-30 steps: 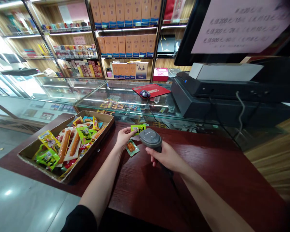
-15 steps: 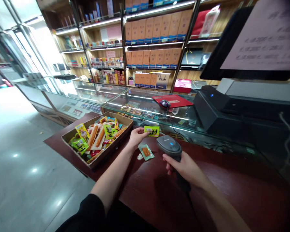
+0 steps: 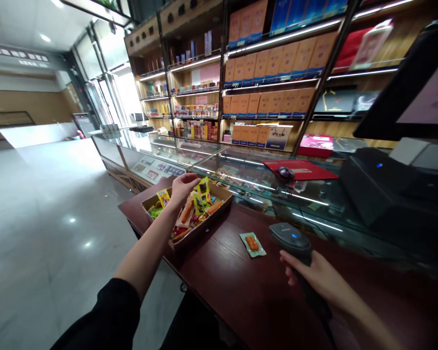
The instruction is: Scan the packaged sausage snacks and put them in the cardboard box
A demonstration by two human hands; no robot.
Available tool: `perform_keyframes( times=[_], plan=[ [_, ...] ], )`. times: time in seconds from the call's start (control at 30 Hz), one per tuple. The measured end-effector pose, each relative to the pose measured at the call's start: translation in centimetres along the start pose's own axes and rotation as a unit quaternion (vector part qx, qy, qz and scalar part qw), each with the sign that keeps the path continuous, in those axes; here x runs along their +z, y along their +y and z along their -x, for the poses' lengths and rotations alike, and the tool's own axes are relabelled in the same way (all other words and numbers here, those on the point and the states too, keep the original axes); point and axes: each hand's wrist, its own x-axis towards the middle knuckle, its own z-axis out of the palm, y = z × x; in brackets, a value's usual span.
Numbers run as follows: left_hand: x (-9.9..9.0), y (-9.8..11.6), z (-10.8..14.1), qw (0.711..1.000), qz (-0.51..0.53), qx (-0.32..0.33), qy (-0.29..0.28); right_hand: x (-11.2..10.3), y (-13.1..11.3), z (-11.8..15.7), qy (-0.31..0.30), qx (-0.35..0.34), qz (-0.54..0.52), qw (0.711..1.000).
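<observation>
Over the cardboard box [image 3: 200, 227] of wrapped snacks, my left hand [image 3: 183, 188] pinches a yellow-green snack packet [image 3: 203, 186] by its edge. Below it in the box lie packaged sausages [image 3: 187, 212] and several small bright packets, partly hidden by my hand and forearm. My right hand [image 3: 315, 272] is wrapped around the handle of a dark barcode scanner [image 3: 291, 239], whose blue light is lit. Between the box and the scanner, a clear and pale-green packet with orange-brown food [image 3: 253, 244] lies flat on the table, touched by neither hand.
The dark red wooden table [image 3: 219, 272] meets a glass display counter [image 3: 248, 170]. On the glass are a red mouse pad [image 3: 313, 170] and a mouse [image 3: 284, 172]. A monitor [image 3: 404, 87] rises at right. Stocked shelves [image 3: 270, 102] line the back wall.
My left hand has moved left from near the scanner to above the box, carrying the yellow-green packet. The view has turned left and up. My right hand still grips the scanner.
</observation>
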Motion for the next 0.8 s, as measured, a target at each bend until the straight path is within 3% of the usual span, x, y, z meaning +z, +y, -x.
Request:
perform_keyframes(
  times=[0.1, 0.2, 0.47, 0.63, 0.8],
  plan=[
    [-1.2, 0.4, -0.7, 1.0, -0.018, 0.012, 0.017, 0.3, 0.0, -0.1, -0.003, 0.005, 0.014, 1.0],
    [-0.2, -0.1, 0.1, 1.0, -0.011, 0.015, -0.01, 0.4, -0.2, 0.0, -0.004, 0.006, 0.018, 1.0],
    [6.8, -2.7, 3.6, 0.996, 0.006, -0.017, -0.092, -0.1, -0.7, 0.4, 0.013, 0.008, -0.005, 1.0],
    [11.3, -6.1, 5.8, 0.987, 0.025, -0.058, -0.146, -0.6, -1.3, 0.7, 0.015, -0.011, -0.018, 1.0],
    [14.1, -9.1, 8.2, 0.979, 0.014, -0.101, -0.178, -1.2, -1.3, 0.7, 0.022, -0.02, -0.028, 0.999]
  ],
)
